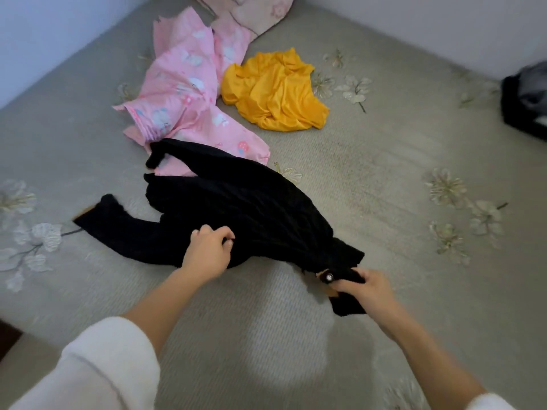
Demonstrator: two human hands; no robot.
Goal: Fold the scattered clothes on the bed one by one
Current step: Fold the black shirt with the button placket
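The bed (384,161) fills nearly the whole view, covered in a grey-beige spread stitched with pale flowers, and it meets light walls at the far side.

The black garment (236,202) is the largest piece on it. It lies crumpled across the middle of the bed, one long sleeve stretching toward the left and its near end drawn toward the person. Its far end overlaps the lower edge of the pink printed garment (183,93), which spreads out behind it toward the far left.

Just right of the pink piece, touching its edge, sits the yellow garment (275,90) in a loose heap, well apart from the black one.

A pink floral pillow (251,13) rests at the far edge, with the pink garment's top lying against it. A dark object (525,99) stands at the right edge of the bed, cut off by the frame; what it is cannot be told.

The left hand (207,250), reaching out of a white sleeve (97,365), pinches a fold of the black garment with curled fingers. The right hand (367,291) grips the garment's near edge, fingers closed around the cloth, just beside a small round button (328,277).
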